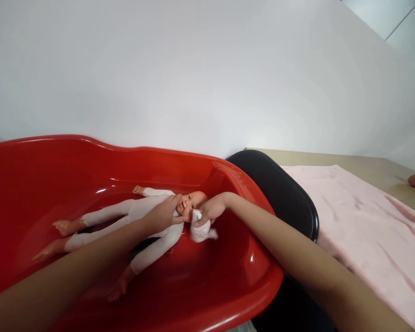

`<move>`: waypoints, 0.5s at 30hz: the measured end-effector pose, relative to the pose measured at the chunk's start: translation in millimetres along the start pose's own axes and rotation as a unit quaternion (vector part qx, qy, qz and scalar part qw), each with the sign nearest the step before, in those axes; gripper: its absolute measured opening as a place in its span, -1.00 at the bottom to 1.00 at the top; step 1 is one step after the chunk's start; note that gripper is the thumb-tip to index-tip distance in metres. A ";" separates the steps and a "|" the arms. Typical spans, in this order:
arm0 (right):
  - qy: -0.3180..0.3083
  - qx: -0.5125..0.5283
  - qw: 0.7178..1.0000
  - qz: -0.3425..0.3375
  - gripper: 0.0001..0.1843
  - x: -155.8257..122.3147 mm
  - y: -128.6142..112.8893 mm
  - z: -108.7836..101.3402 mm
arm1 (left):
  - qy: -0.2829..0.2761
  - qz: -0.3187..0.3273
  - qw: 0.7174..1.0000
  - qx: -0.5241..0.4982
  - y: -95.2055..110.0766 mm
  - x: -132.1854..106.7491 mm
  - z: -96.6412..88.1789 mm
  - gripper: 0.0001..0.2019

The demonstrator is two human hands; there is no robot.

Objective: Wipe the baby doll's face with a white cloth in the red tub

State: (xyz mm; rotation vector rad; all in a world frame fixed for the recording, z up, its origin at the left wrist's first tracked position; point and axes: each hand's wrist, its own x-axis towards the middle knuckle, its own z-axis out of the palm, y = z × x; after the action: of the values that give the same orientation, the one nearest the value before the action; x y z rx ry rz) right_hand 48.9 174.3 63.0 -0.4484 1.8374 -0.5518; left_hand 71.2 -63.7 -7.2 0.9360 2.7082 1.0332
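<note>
So the doll point(138, 221) is lying on its back in the middle of the frame, inside the red tub point(228, 286), head pointing right, legs off to the left. The left hand point(166, 214) rests on its chest and chin, fingers spread loosely rather than gripping, so it's more steadying than holding. The right hand point(210, 211) has its fingers pinched around a small white cloth point(202, 230), right up against the doll's cheek.

My guess at what could go wrong: the tub looks slick and sloped, so with such a light hold the doll could slide toward the lower left. The cloth is bunched, and a loose end could drag over the eyes. The pink towel point(366, 230) at right sits well apart across the black thing point(283, 189), an awkward reach.
</note>
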 end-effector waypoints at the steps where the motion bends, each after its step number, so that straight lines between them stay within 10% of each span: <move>1: 0.006 0.036 0.999 -0.012 -0.43 -0.6 0.2 0.4 | -0.004 0.000 1.000 -0.004 0.3 0.1 -0.5 -0.68; 7: -0.015 -0.017 0.999 0.028 -0.29 -3.6 -0.9 0.6 | -0.003 -0.016 1.000 -0.014 -5.2 1.4 -0.6 -0.64; 15: 0.028 0.176 0.977 -0.119 -0.36 -14.6 -12.0 5.2 | 0.057 -0.068 0.989 -0.118 -7.4 15.2 -21.6 -0.56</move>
State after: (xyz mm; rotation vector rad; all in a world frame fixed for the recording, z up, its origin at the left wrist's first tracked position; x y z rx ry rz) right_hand 58.9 171.8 79.6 -0.4161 1.7012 -1.0425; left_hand 48.8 -71.6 6.5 0.6618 2.6153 1.3783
